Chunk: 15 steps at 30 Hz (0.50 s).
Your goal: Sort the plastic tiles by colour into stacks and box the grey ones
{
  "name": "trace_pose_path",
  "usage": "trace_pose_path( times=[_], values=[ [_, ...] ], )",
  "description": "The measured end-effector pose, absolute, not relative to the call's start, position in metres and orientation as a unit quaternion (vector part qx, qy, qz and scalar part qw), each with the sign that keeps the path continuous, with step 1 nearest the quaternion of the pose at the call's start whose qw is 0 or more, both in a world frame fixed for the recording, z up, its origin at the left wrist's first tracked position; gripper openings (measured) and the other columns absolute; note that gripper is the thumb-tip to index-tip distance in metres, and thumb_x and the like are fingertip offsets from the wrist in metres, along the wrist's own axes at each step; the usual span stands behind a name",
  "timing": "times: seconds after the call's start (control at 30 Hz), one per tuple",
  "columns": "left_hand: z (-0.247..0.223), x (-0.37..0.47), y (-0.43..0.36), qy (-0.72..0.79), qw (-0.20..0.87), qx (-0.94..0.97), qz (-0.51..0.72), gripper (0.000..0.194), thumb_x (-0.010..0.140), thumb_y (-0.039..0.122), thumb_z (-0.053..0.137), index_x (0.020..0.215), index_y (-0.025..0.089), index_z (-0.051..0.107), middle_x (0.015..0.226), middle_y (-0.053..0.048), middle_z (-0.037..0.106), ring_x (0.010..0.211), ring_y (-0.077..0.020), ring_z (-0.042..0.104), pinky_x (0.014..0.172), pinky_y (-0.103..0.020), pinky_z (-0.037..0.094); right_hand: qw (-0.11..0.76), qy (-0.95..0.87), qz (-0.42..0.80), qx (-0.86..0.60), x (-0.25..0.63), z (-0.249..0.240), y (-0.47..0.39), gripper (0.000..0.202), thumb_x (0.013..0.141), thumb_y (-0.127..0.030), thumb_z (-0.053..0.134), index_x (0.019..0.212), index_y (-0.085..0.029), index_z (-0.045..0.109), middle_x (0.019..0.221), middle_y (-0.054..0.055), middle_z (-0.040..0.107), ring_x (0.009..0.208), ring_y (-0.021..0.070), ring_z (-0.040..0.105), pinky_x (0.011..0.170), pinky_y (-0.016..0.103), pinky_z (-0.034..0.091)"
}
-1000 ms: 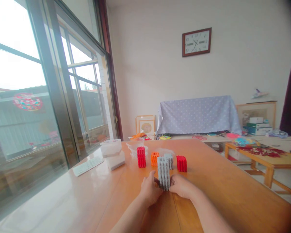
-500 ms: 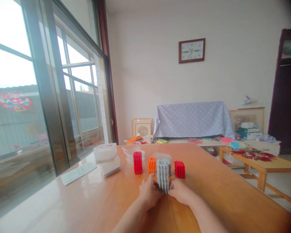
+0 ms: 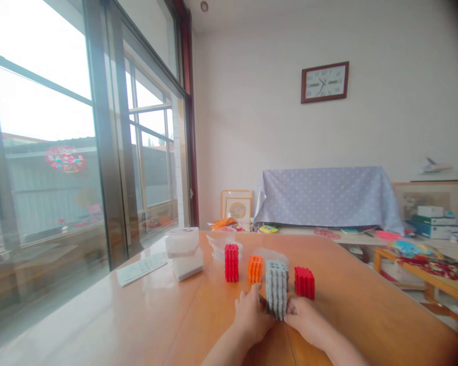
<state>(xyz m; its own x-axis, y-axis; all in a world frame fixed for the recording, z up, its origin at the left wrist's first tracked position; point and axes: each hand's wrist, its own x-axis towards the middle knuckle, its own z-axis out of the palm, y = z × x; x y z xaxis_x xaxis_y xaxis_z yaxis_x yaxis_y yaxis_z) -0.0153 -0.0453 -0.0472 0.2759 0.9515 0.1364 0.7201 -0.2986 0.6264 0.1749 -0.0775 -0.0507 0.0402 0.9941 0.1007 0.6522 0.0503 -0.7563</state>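
Observation:
A tall grey ridged block stack (image 3: 277, 291) stands upright on the wooden table (image 3: 221, 325), between my two hands. My left hand (image 3: 252, 314) is at its lower left side, fingers curled and the thumb side raised. At the lower right edge of the stack is my right hand (image 3: 302, 316), with its fingers bent against the base. Behind them are a tall red stack (image 3: 231, 263) on the left, a shorter orange stack (image 3: 255, 269), and a low red stack (image 3: 304, 283) on the right. Another grey piece shows partly behind the tall grey one.
White boxes (image 3: 187, 263) and a printed sheet (image 3: 141, 269) lie at the left of the table. Clear plastic containers (image 3: 222, 245) sit behind the stacks. A low wooden table (image 3: 423, 267) with coloured items stands at the right.
The view has turned slightly left, so everything sits farther right in the picture. Both hands remain at the base of the grey stack.

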Motion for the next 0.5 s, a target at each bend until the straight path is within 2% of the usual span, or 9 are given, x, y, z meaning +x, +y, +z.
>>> trace_pose_path(
  times=[0.17,0.3,0.5],
  values=[
    [-0.056,-0.018,-0.044,0.540,0.240,0.760,0.271,0.077,0.064,0.027,0.070,0.137,0.028,0.049,0.108,-0.004,0.073,0.111,-0.0331,0.056,0.092,-0.043,0.037,0.341,-0.650,0.236,-0.636,0.182,-0.068,-0.068,0.007,0.065,-0.014,0.062,0.065,-0.020,0.059,0.062,0.000,0.063,0.069,0.0207,0.061,0.067,0.027,0.042],
    [-0.065,-0.022,-0.038,0.533,0.272,0.739,0.309,0.065,0.069,0.021,0.065,0.133,0.025,0.053,0.106,-0.005,0.070,0.109,-0.0289,0.059,0.093,-0.040,0.040,0.324,-0.656,0.215,-0.647,0.189,-0.079,-0.060,0.007,0.065,-0.013,0.058,0.065,-0.021,0.057,0.063,0.001,0.065,0.071,0.0220,0.064,0.068,0.028,0.043],
    [-0.063,-0.035,-0.031,0.530,0.358,0.674,0.370,0.053,0.068,0.007,0.058,0.118,0.022,0.058,0.116,-0.006,0.065,0.108,-0.0203,0.060,0.094,-0.031,0.045,0.320,-0.670,0.186,-0.644,0.193,-0.083,-0.058,0.006,0.070,-0.026,0.058,0.065,-0.023,0.059,0.065,0.004,0.069,0.074,0.0258,0.067,0.071,0.030,0.048]
  ],
)
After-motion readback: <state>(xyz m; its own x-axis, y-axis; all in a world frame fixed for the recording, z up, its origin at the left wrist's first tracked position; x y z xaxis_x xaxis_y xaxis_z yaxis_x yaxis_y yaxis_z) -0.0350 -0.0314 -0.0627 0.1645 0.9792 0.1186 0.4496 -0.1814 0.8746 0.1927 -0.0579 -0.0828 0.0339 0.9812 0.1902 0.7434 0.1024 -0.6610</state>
